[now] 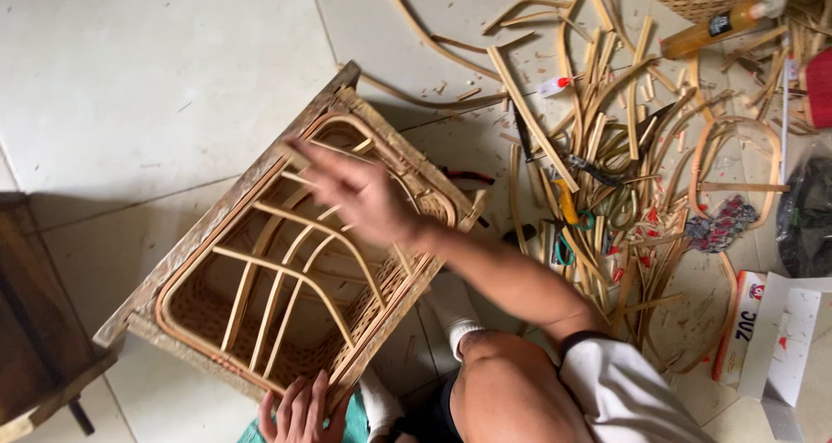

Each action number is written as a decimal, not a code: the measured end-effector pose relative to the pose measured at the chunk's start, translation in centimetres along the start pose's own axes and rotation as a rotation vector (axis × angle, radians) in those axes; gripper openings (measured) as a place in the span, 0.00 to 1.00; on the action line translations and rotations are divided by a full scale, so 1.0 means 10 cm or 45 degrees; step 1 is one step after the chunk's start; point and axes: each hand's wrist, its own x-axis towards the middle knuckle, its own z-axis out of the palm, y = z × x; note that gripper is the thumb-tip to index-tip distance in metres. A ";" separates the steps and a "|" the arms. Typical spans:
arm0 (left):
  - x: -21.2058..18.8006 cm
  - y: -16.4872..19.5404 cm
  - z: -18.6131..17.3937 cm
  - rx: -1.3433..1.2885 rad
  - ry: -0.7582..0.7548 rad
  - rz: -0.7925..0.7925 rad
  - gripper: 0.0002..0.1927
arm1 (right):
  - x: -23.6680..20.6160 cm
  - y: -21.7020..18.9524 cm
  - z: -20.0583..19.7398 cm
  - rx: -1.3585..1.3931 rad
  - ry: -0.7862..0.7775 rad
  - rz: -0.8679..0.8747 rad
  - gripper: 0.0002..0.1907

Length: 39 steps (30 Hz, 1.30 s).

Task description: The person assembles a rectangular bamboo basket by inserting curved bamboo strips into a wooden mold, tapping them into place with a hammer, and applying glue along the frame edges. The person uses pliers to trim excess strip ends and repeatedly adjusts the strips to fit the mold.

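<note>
A rattan basket (286, 278) in a wooden frame (217, 213) is steadied on the tiled floor (156, 70) by the left hand (299, 413), fingers spread on its near edge, while the right hand (360, 192), open and apparently empty, is held over its ribs.

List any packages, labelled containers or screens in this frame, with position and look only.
Flat carton: floor, lower right; white with red ends.
White box: beside the carton, flaps open, plain.
Amber bottle: top right, lying down, dark label, clear cap.
Small tube: upper centre, white, red tip.
No screens.
</note>
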 end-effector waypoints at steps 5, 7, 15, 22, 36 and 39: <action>-0.31 -0.25 0.36 0.039 0.050 0.026 0.28 | 0.01 0.10 -1.79 -0.820 -0.152 0.787 0.19; -0.39 -0.31 0.42 0.067 0.042 0.012 0.28 | 0.12 0.35 -2.31 -1.280 -0.181 0.544 0.15; -0.19 -0.29 0.33 0.162 -0.034 -0.011 0.28 | 0.91 1.83 -2.85 -1.632 0.236 0.173 0.15; 0.38 0.05 -0.11 0.132 -0.107 -0.070 0.29 | 1.16 1.29 -2.46 -0.816 0.508 -0.251 0.10; 0.68 0.10 -0.44 -0.049 -0.161 0.017 0.27 | -0.27 0.50 1.29 0.117 -0.175 0.131 0.21; 0.66 0.09 -0.45 -0.065 -0.142 0.021 0.26 | -0.35 0.51 1.30 0.049 -0.176 0.119 0.22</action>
